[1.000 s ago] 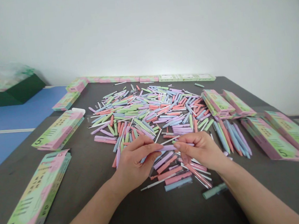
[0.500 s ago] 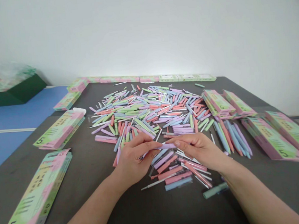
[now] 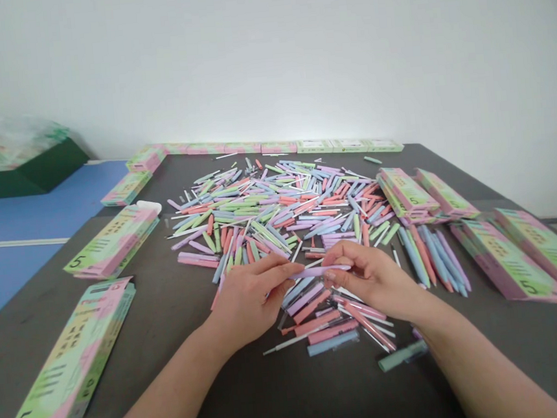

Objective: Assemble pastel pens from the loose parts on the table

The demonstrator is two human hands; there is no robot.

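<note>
Between my two hands is a purple pen barrel (image 3: 316,271), held nearly level above the pile. My left hand (image 3: 255,291) is closed on its left end, thumb and fingers pinched. The right end sits between the thumb and fingers of my right hand (image 3: 370,278). Under and just in front of my hands lie loose pen parts: pink barrels (image 3: 318,322), a blue cap (image 3: 333,343) and white refills (image 3: 290,343). To the right of my right hand, several assembled-looking pens (image 3: 439,257) in blue, red and purple lie side by side.
A big heap of pastel pen parts (image 3: 268,200) covers the table's middle. Printed pen boxes stand at the left (image 3: 72,357), at the right (image 3: 521,259) and along the back edge (image 3: 273,147). A green cap (image 3: 402,356) lies near my right forearm. A dark green bin (image 3: 26,172) stands far left.
My right hand's fingers have opened and shifted slightly, so more of the purple barrel's right end shows. My left hand has stayed almost in place.
</note>
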